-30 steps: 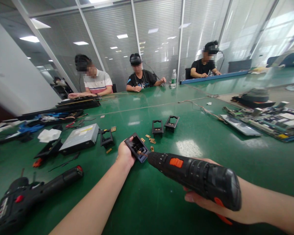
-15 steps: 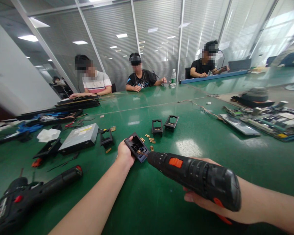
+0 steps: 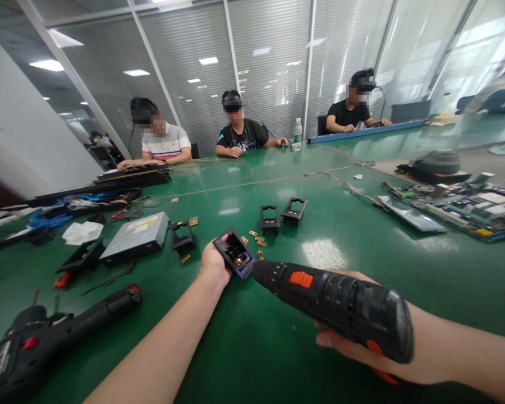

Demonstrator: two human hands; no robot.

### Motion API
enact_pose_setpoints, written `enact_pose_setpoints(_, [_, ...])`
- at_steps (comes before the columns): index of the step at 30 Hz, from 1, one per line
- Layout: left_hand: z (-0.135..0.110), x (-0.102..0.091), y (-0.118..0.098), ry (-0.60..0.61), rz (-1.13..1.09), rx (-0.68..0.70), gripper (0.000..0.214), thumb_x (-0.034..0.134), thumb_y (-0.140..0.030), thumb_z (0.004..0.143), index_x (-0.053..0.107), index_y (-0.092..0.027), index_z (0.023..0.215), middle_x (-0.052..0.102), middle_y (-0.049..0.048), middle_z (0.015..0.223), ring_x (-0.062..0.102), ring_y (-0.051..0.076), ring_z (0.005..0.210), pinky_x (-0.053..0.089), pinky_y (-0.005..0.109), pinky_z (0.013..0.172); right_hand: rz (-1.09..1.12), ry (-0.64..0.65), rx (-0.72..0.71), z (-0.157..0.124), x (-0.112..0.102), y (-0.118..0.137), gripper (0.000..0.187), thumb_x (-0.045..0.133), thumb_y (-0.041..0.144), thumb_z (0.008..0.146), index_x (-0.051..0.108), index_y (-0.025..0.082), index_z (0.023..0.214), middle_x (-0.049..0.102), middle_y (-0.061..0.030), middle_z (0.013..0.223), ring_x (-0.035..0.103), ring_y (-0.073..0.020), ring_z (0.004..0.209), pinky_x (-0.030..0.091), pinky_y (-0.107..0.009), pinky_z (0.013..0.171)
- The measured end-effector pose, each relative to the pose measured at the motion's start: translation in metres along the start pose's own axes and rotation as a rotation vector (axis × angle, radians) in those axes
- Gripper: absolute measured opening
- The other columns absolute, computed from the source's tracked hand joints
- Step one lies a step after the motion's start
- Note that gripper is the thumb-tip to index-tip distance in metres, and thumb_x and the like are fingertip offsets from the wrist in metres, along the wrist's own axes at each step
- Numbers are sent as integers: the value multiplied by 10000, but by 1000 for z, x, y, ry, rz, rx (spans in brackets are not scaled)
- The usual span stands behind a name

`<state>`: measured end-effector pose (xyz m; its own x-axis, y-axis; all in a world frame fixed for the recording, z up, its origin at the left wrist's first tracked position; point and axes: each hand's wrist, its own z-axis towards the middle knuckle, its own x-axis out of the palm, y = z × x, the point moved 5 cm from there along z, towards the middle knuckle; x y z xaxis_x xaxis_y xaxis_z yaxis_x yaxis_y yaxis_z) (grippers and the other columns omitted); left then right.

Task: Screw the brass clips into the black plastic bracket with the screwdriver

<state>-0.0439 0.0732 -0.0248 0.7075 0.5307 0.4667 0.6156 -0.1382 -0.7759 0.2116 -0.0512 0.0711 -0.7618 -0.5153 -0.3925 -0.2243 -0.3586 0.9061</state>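
Observation:
My left hand (image 3: 216, 262) is closed around a black plastic frame (image 3: 231, 241), tilted with its hollow side toward me. Brass-coloured metal shows inside it. My right hand (image 3: 340, 336) grips a black and orange cordless screwdriver (image 3: 332, 300) from below; its body covers most of my fingers. The tool's bit reaches into the frame at the brass part, though the exact contact is too small to make out. Small brass plates (image 3: 261, 242) lie just beyond the frame. Two similar black frames, a nearer one (image 3: 270, 217) and a farther one (image 3: 294, 210), stand behind them.
Another black frame (image 3: 182, 237) stands left beside a grey disc drive (image 3: 137, 237). A second power drill (image 3: 54, 336) lies at the lower left. Circuit boards (image 3: 480, 207) and a flat silver device (image 3: 412, 214) are on the right. Several people sit across the green table (image 3: 244, 188).
Both my hands, the frame and the screwdriver hold almost the same position. Across the table, the person on the right has lowered a raised hand toward the long blue bar.

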Motion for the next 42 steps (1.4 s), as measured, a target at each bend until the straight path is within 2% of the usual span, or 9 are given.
enact_pose_setpoints(5, [-1,2,-1,15,-9,-12,118,538,-206,789,622,-164,718,643,83,617,647,254,551,572,402,541,-25,-12,-43,0,0,0,259,638,300,806,644,176,1032,681,-51,773,664,-179,659,535,-221,542])
enact_pose_setpoints(14, [-1,1,0,19,-1,-23,120,535,-220,795,628,-169,738,654,87,634,659,264,578,581,418,565,-25,10,-101,2,0,0,188,626,309,827,608,177,959,666,-53,762,657,-184,636,518,-223,509])
enact_pose_setpoints(22, [0,-1,0,2,3,-13,113,544,-226,788,625,-174,729,651,81,636,652,256,570,576,407,568,-104,41,-58,0,1,4,219,584,310,847,592,167,1012,669,-60,796,659,-181,672,532,-230,548])
enact_pose_setpoints(34, [1,-1,0,9,-15,-4,99,547,-199,778,597,-185,694,639,69,619,646,254,560,574,410,558,-125,40,-106,2,-1,6,139,588,247,832,579,172,949,650,-49,804,647,-177,690,551,-255,610])
enact_pose_setpoints(35, [1,-2,0,0,-10,-7,97,548,-201,778,601,-183,698,645,73,626,649,255,566,574,409,559,-121,37,-104,1,-1,6,174,590,240,833,581,170,992,653,-46,814,647,-171,695,553,-251,622])
enact_pose_setpoints(37, [1,-2,0,-15,-4,-11,96,552,-205,778,607,-178,705,653,79,637,654,259,575,576,410,564,-98,41,-86,0,-1,2,395,601,228,838,535,175,1224,669,-36,857,645,-153,704,553,-238,653])
enact_pose_setpoints(39, [2,-2,0,-21,-3,-12,94,557,-207,778,611,-177,706,653,78,634,653,256,572,577,407,566,-75,45,-55,-2,-1,-3,661,614,226,845,353,217,1452,680,-20,901,630,-132,696,546,-225,664])
enact_pose_setpoints(40, [2,-2,0,-22,-6,-10,93,558,-205,777,611,-179,705,650,73,628,651,252,566,576,402,566,-72,46,-50,-2,-1,-5,745,624,233,843,276,241,1502,682,-14,910,622,-127,687,544,-225,665])
enact_pose_setpoints(42, [1,-2,0,-26,-10,-10,92,560,-205,779,613,-183,708,649,68,622,649,247,561,575,394,565,-69,57,-43,-3,0,-8,770,629,261,846,247,266,1515,684,-22,922,615,-135,671,535,-232,629])
